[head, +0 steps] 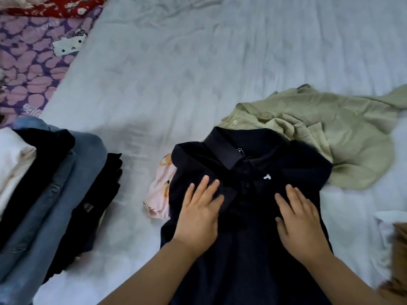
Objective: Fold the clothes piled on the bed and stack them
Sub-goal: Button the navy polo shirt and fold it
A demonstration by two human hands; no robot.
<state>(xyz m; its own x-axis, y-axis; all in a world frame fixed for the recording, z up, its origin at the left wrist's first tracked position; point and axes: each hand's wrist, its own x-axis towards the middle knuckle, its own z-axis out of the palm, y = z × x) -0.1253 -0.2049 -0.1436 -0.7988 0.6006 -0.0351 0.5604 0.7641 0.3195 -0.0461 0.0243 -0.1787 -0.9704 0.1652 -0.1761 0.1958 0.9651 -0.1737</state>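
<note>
polo shirt: black polo shirt [248, 194] laid front-up on the white bed sheet [198, 73], lower centre of frame; collar toward the top, small white chest logo visible, sleeves appear tucked in.
left hand: left hand [199, 216] laid flat on the shirt left of the placket, fingers straight and spread; nothing gripped.
right hand: right hand [300, 223] laid flat right of the placket, fingers straight; nothing gripped.
step (judged): fabric being smoothed ahead of the next fold.
how to do it well: creases best pressed outward from the placket; side edges to be kept parallel; collar to be left flat; hem then to be brought up toward the collar in one fold so the packet suits the stack.
risk: garments underneath could be dragged along and skew the fold.
under shirt, left: pink printed garment [158, 190] partly covered by the shirt's left edge.
upper right of shirt: crumpled olive button shirt [330, 139], unfolded, touching the collar area.
stack: folded stack [50, 190] at left edge of frame, well apart from the shirt; white, black and denim pieces visible.
containers: none in view; clothes lie directly on the sheet.
upper left: purple patterned blanket [28, 69].
</note>
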